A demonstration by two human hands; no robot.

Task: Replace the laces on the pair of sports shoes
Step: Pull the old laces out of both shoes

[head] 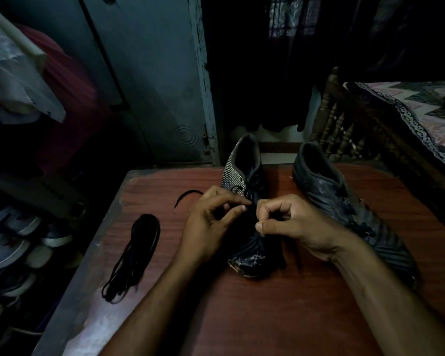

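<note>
Two dark sports shoes stand on a reddish wooden table (280, 317), toes toward me. The left shoe (242, 165) has a striped grey side and a scuffed toe. My left hand (211, 222) and my right hand (290, 222) meet over its lacing, each pinching its black lace (252, 210) between thumb and fingers. A loose end of that lace (186, 195) curls out on the table left of my left hand. The right shoe (344, 206) sits untouched beside my right hand, its laces in place. A bundle of black laces (136, 253) lies on the table at the left.
A rack of several shoes (16, 242) stands on the floor left of the table. A blue-grey door (152, 86) is behind. A wooden bed frame (344, 124) with a patterned cover (421, 119) rises at the right. Clothes (23, 80) hang at the upper left.
</note>
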